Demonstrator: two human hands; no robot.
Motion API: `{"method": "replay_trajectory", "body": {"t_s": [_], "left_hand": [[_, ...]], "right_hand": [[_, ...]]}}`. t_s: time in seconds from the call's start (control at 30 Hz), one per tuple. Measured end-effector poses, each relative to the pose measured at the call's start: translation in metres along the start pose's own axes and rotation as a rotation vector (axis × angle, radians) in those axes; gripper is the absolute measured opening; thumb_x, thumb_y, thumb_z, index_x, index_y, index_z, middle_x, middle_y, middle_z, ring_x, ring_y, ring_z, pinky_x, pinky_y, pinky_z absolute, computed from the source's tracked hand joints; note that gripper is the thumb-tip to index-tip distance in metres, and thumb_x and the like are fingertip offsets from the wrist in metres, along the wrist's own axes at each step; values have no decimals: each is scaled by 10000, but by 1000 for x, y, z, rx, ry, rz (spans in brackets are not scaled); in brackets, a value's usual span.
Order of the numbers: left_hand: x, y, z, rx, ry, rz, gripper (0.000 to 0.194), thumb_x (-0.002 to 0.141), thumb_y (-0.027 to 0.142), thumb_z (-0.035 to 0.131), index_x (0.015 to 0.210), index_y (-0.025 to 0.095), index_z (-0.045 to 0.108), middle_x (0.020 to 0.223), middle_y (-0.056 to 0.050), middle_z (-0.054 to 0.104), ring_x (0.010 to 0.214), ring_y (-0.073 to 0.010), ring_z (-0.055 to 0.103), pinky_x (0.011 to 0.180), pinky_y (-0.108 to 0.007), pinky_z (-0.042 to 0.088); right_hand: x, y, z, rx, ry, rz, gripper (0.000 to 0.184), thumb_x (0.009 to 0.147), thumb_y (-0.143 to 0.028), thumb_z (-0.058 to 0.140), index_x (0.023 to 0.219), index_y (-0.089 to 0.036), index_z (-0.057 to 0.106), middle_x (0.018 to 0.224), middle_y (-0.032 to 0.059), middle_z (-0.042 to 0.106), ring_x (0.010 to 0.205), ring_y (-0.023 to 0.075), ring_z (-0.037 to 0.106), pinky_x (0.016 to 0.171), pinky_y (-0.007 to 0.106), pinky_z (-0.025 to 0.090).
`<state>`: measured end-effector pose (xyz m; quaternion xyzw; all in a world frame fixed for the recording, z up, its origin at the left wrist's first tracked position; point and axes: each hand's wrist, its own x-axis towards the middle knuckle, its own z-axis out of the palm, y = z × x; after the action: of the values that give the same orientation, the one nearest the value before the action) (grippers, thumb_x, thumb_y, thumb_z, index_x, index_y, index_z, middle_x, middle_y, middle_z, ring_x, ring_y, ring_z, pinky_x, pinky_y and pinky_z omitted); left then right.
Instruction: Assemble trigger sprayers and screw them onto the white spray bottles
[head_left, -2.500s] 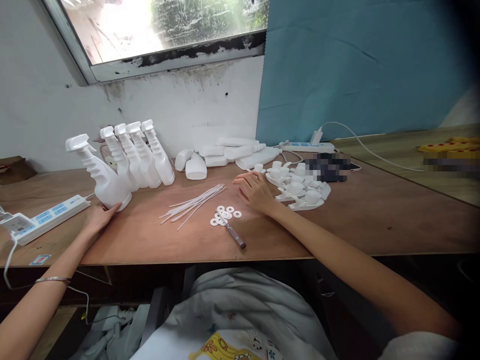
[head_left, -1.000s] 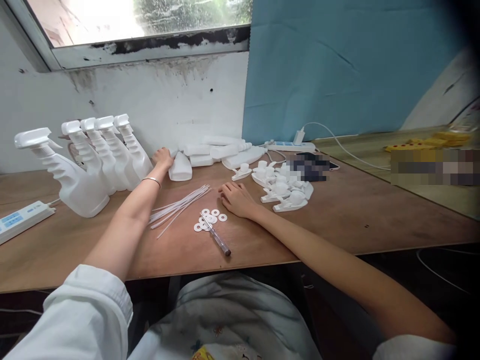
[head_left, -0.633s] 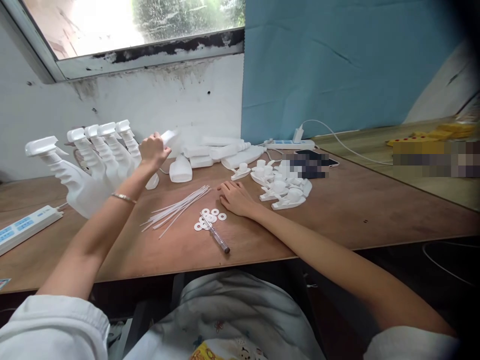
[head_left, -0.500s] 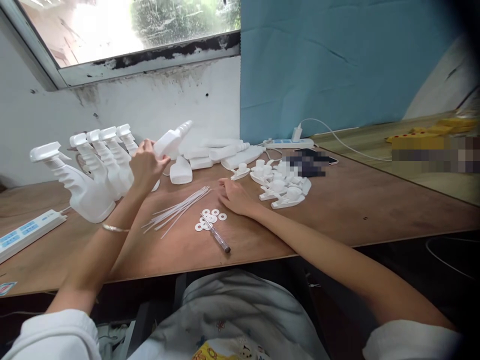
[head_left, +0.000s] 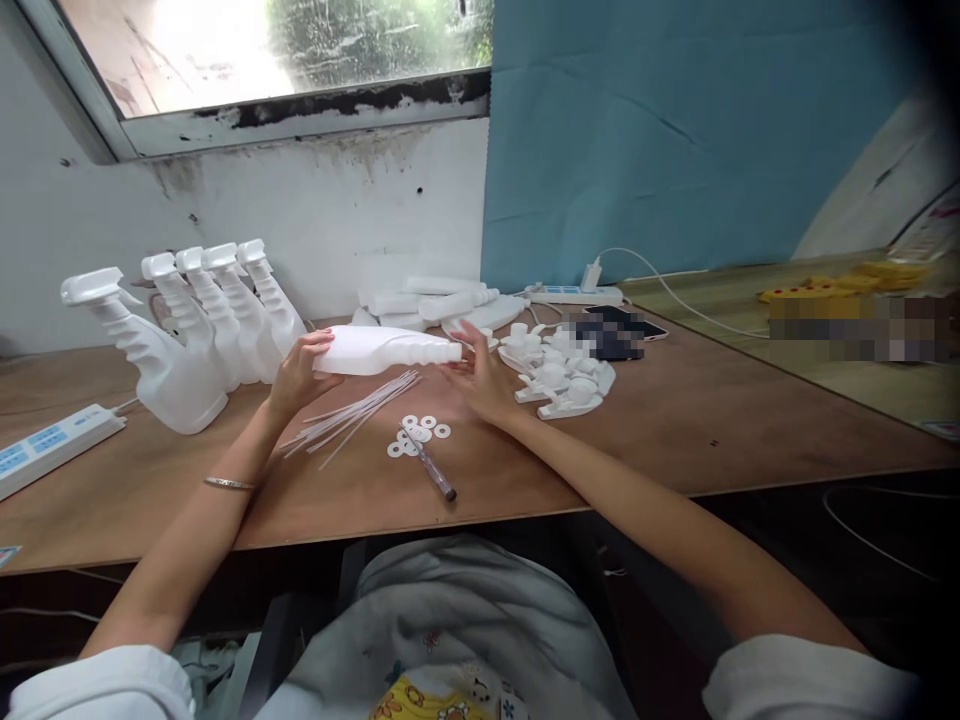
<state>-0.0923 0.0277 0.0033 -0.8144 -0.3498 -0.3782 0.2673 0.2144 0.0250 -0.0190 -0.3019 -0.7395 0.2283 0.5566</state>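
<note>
A white plastic spray bottle without a head [head_left: 367, 350] lies sideways in the air, gripped near its base by my left hand [head_left: 298, 372]. Its ribbed neck points right, to my right hand [head_left: 484, 380], whose fingers are parted around the neck's end; whether they touch it I cannot make out. Below the bottle, thin white tubes [head_left: 360, 412] lie in a loose bundle. Several white ring washers [head_left: 418, 435] are heaped beside them, with a clear-handled screwdriver [head_left: 435, 473] resting on the heap. White trigger spray heads [head_left: 559, 370] are piled right of my right hand.
Several bottles with trigger heads fitted [head_left: 180, 370] stand in a row at left. More headless bottles [head_left: 435, 300] lie by the wall. A power strip [head_left: 56, 450] sits at the left edge, another power strip [head_left: 577, 294] at the back with a charger, near a phone [head_left: 630, 322].
My left hand has brought the bottle down and right, turning it from tilted to nearly level. My right hand has risen from the tabletop to the bottle's neck, its fingers spreading.
</note>
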Motion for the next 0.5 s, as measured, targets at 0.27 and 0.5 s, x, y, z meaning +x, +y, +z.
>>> {"method": "replay_trajectory", "body": {"t_s": [0.27,0.5], "left_hand": [[-2,9,11,66,-119,-98,366,752,295,564,1056,205,380,1155,-119,520,1142,-231,482,897,-364,445],[8,26,11,108,-177,-289,479,768,267,486,1212,139,362,1238,-149,476,1183,-250,420,961,-396,360]], "right_hand": [[-1,0,-3,-396,-90,31,384,773,-381,560,1073,-155,478,936,79,631,745,191,616,677,330,490],[1,20,-2,-692,-58,91,379,830,-410,482,1095,-141,450,957,114,638,845,251,607,680,319,441]]}}
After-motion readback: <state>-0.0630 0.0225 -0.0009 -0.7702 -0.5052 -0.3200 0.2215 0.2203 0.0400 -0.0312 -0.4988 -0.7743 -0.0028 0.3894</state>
